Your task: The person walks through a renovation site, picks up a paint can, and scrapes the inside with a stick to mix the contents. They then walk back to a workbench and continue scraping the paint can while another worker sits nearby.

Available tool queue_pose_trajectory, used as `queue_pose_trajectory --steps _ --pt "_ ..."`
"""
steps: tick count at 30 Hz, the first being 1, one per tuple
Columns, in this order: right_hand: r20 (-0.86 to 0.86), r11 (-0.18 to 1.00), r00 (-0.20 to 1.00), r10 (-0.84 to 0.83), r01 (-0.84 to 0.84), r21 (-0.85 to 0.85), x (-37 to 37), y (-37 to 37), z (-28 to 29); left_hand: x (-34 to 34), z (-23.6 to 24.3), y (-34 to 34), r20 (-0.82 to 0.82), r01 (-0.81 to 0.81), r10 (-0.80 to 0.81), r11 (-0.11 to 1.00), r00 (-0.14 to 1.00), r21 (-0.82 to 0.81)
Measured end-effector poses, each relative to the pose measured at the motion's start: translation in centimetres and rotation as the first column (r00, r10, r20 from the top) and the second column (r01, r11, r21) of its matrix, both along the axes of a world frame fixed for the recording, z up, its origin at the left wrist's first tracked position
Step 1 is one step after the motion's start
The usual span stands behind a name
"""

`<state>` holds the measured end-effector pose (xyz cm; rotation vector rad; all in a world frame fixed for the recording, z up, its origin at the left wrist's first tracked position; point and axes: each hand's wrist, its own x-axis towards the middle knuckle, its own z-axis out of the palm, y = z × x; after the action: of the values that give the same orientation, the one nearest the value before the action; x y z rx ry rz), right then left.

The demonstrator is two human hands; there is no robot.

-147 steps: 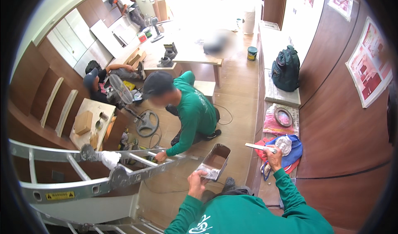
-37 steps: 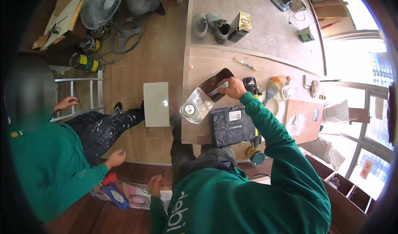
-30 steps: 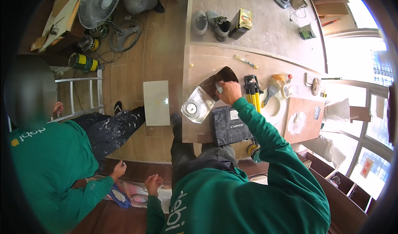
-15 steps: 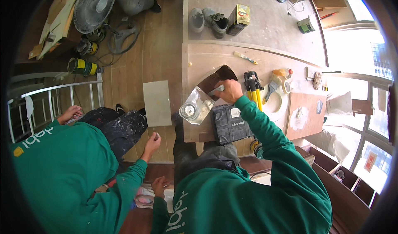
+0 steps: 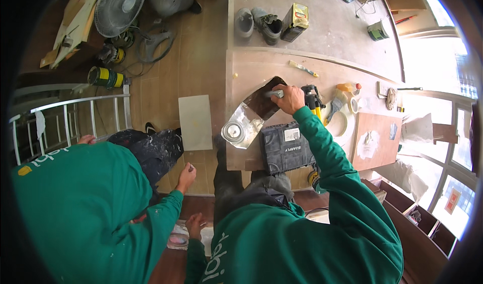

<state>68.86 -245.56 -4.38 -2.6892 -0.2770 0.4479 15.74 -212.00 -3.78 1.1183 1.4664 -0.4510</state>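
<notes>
My right hand (image 5: 291, 99) grips a pale, flat-handled tool (image 5: 275, 94) over the brown interior of a cut-open metal tin (image 5: 241, 131), whose silver end has a round cap. The tin lies on the wooden worktop (image 5: 307, 64) at its near left part. Just right of it is a black hard case (image 5: 287, 153), with a black and yellow tripod-like item (image 5: 312, 97) behind. A small brush (image 5: 303, 69) lies further back. Down at the lower middle, my left hand (image 5: 195, 225) hangs with loosely parted fingers and nothing visible in it, near some items on a low ledge.
A co-worker in green (image 5: 85, 198) crouches close on my left beside an aluminium ladder (image 5: 70, 102); another person (image 5: 173, 2) sits by a fan (image 5: 121, 6). A pale board (image 5: 195, 123) lies on the floor. Shoes (image 5: 266, 25), tape and pots occupy the worktop; windows line the right.
About five seconds ago my left hand held the tin; now the tin lies on the worktop. My right hand works inside it, shifting slightly. The co-worker leans further forward, hand nearer me.
</notes>
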Motion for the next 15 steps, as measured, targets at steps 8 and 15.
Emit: queue_pose_trajectory --steps 8,15 --pt "-0.04 0.956 0.959 0.281 -0.275 0.106 -2.4 1.6 -0.9 -1.9 -1.6 -0.7 0.035 -0.055 0.056 0.998 0.998 -0.039" --pt "0.023 0.97 0.981 0.194 -0.188 -0.154 -3.7 2.3 -1.7 -0.9 -0.5 -1.1 0.053 -0.045 0.045 0.999 0.998 -0.004"
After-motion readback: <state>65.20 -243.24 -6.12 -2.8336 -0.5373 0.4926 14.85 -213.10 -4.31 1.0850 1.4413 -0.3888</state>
